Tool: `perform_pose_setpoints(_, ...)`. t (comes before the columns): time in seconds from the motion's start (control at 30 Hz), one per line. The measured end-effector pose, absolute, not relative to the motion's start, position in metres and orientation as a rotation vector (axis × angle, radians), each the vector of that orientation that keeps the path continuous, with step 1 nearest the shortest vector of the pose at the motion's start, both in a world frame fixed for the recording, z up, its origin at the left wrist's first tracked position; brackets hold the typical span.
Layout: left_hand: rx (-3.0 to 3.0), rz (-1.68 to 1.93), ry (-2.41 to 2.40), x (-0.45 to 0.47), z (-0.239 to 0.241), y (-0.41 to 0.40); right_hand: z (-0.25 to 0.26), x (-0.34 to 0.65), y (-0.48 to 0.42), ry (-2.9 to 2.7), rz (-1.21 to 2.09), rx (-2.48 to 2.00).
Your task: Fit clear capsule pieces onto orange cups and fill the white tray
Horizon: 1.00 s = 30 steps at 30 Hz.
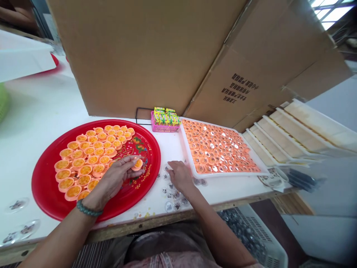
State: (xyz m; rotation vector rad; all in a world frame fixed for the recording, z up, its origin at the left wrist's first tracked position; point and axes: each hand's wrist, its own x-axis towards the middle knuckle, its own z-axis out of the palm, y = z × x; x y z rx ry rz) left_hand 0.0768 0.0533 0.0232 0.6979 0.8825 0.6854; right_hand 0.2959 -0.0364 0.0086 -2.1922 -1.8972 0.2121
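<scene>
The left hand (117, 178) lies over the red tray (44, 186), toward its 3 o'clock side, with the fingers pressed around one orange cup (137, 164), pinching it at the fingertips; a green bead bracelet (87, 210) circles that wrist. Rows of filled cups (83, 156) like it cover the tray from 9 to 12 o'clock. The right hand (181, 175) rests palm down on the white counter (36, 111), between the red tray and the white tray (184, 143), fingers bent onto the clear discs (174, 195) scattered there; whether it grips one cannot be told. The white tray, at the right hand's 2 o'clock, is packed with sealed orange cups (220, 149); a pink box (164, 127) sits at 12 o'clock against the cardboard wall (139, 56); empty trays (292, 137) are stacked at 3 o'clock.
</scene>
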Motion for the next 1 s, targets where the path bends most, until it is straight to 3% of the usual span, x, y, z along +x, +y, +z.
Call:
perform_pose_setpoints(0.27,0.727,0.678,0.913,0.077,0.02,0.055,-0.003,0.289,-0.03,-2.166,0.059,-2.169)
perform_pose_setpoints(0.47,0.728,0.677,0.936,0.078,0.019,0.055,-0.012,0.295,-0.032,-1.949,0.085,-2.162)
perform_pose_setpoints(0.73,0.752,0.68,0.924,0.077,0.019,0.055,0.004,0.29,-0.035,-1.16,0.755,-1.623)
perform_pose_setpoints(1.0,0.795,0.699,0.869,0.076,0.018,0.053,0.024,0.251,-0.03,-0.886,1.243,-1.138)
